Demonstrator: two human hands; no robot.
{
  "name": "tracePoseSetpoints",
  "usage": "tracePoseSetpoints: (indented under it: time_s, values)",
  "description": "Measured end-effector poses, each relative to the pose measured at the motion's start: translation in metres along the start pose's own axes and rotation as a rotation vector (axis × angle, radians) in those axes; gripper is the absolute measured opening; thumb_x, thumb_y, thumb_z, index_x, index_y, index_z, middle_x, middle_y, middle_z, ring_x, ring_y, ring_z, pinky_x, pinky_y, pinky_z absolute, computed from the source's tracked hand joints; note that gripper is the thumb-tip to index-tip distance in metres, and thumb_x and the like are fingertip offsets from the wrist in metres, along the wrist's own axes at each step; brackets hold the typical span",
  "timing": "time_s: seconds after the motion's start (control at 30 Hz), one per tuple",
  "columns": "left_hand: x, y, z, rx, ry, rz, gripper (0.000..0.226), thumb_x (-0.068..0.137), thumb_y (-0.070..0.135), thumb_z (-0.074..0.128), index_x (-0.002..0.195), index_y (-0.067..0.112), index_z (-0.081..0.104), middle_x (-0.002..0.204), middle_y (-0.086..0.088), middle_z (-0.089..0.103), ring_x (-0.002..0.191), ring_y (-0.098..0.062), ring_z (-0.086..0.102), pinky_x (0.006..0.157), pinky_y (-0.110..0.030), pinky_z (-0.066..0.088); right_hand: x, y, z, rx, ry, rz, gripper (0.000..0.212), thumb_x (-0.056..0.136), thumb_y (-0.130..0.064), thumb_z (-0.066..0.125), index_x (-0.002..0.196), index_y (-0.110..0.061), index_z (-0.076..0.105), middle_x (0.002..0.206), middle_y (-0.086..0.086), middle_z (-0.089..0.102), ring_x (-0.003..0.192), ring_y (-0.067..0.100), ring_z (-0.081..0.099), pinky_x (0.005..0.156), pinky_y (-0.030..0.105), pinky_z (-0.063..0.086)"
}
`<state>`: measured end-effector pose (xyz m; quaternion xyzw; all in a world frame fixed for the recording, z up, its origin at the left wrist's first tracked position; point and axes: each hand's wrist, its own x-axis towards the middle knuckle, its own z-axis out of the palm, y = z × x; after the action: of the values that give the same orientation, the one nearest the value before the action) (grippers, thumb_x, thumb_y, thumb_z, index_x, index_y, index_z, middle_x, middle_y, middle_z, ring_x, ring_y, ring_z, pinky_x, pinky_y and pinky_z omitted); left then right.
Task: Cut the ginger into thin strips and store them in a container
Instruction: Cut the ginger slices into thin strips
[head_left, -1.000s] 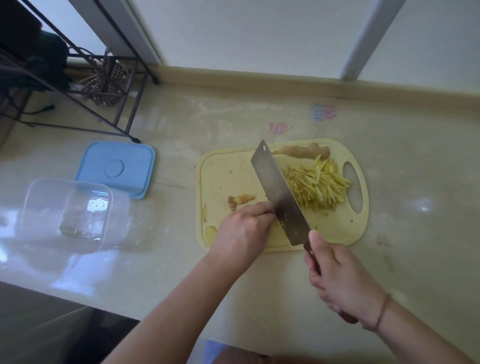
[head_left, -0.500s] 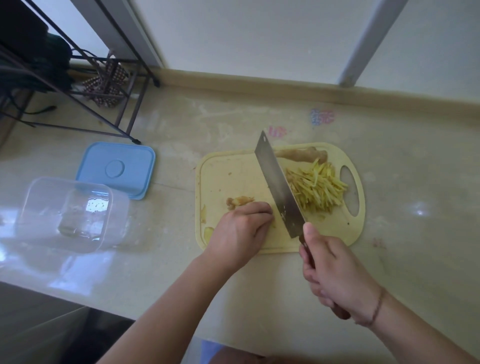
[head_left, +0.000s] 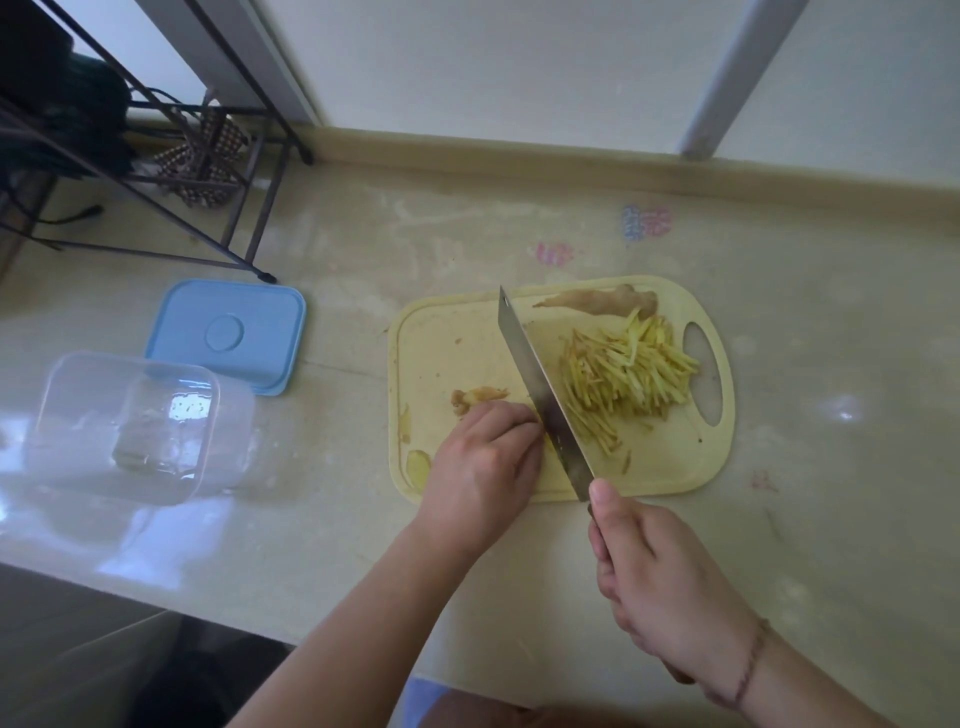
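Observation:
A pale yellow cutting board (head_left: 447, 332) lies on the counter. A heap of thin ginger strips (head_left: 623, 376) sits on its right half, and an uncut ginger piece (head_left: 597, 301) lies along its far edge. My right hand (head_left: 660, 577) grips the handle of a cleaver (head_left: 540, 395), whose blade stands on edge across the board. My left hand (head_left: 483, 462) is curled on the board against the blade's left side; whatever ginger it holds down is hidden under the fingers. Ginger scraps (head_left: 475, 399) lie just beyond its knuckles.
A clear plastic container (head_left: 130, 426) stands open at the left, with its blue lid (head_left: 228, 335) lying beside it farther back. A black metal rack (head_left: 156, 171) occupies the back left corner. The counter's front edge runs just below my forearms.
The cleaver and both hands stay at the same spot on the board with only slight shifts of the blade. The strip heap looks unchanged.

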<state>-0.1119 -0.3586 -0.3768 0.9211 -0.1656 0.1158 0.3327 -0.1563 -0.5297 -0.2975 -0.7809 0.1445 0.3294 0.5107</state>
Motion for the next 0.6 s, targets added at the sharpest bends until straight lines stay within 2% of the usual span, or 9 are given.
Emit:
tracePoseSetpoints:
  time_s: [0.27,0.37,0.53,0.6]
  values:
    - [0.0023,-0.0007,0.0028,0.0,-0.004,-0.009,0.013,0.091,0.005,0.064,0.088,0.003,0.077,0.096,-0.005,0.073,0.086,-0.026,0.065,0.078,-0.031,0.053,0.0002,0.0028,0.0026,-0.055,0.036,-0.026,0.067,0.074,-0.08,0.023,0.066,-0.015,0.041,0.043,-0.008,0.039,0.036,0.007,0.036,0.039,0.016,0.03]
    - [0.0039,-0.0016,0.0029,0.004,-0.004,0.0,0.014,0.09,0.005,0.064,0.086,0.003,0.077,0.094,-0.005,0.073,0.085,-0.026,0.064,0.079,-0.031,0.052,0.0016,0.0046,0.0027,-0.069,0.037,-0.029,0.068,0.074,-0.08,0.021,0.066,-0.015,0.042,0.042,-0.008,0.04,0.037,0.007,0.037,0.045,0.016,0.026]
    - [0.0035,-0.0028,0.0028,0.008,-0.005,0.019,0.01,0.089,0.001,0.067,0.084,0.002,0.076,0.093,-0.005,0.074,0.084,-0.027,0.066,0.078,-0.033,0.054,0.0067,0.0062,0.0052,-0.118,0.068,-0.068,0.068,0.078,-0.078,0.017,0.062,-0.016,0.042,0.043,-0.011,0.048,0.044,0.009,0.043,0.053,0.032,0.036]
    - [0.0035,-0.0039,0.0028,0.011,-0.003,0.026,0.013,0.09,0.003,0.066,0.085,0.002,0.077,0.094,-0.005,0.074,0.085,-0.027,0.066,0.078,-0.034,0.055,0.008,0.0061,0.0086,-0.143,0.077,-0.087,0.071,0.085,-0.078,0.011,0.06,-0.019,0.041,0.044,-0.015,0.052,0.049,0.01,0.048,0.057,0.029,0.039]
